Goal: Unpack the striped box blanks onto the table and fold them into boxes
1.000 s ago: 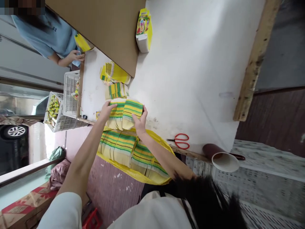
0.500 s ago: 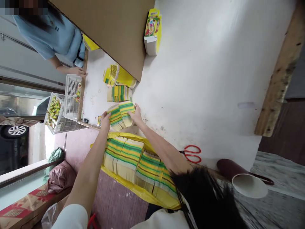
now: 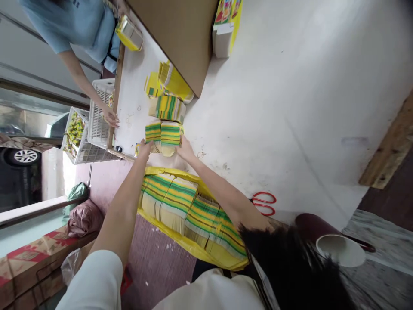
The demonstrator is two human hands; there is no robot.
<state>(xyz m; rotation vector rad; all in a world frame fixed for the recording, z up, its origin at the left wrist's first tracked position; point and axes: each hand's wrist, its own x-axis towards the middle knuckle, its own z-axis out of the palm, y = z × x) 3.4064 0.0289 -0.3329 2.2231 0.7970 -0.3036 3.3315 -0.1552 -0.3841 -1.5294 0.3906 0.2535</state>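
Note:
My left hand [image 3: 146, 150] and my right hand [image 3: 186, 149] grip opposite sides of two adjoining stacks of striped flat cartons [image 3: 170, 134], green, yellow and cream, at the table's near edge. Both hands are closed on the stacks; the fingertips are partly hidden. Another striped bundle [image 3: 167, 107] lies just beyond, with yellow carton stacks [image 3: 176, 85] behind it. Under my forearms, an open yellow bag [image 3: 189, 247] holds several rows of the same striped cartons [image 3: 180, 196].
A large cardboard box [image 3: 180, 34] stands on the white table [image 3: 290, 107]. Red-handled scissors [image 3: 263, 193] and a maroon cup [image 3: 306, 228] are at right. A co-worker's hand [image 3: 110, 117] hovers by a white crate [image 3: 97, 125]; their other hand is near a yellow bundle [image 3: 129, 34].
My hands have shifted the two stacks slightly away from me, and the stacks now sit more evenly side by side. The co-worker's arm has reached lower over the crate, and a yellow bundle shows beside them.

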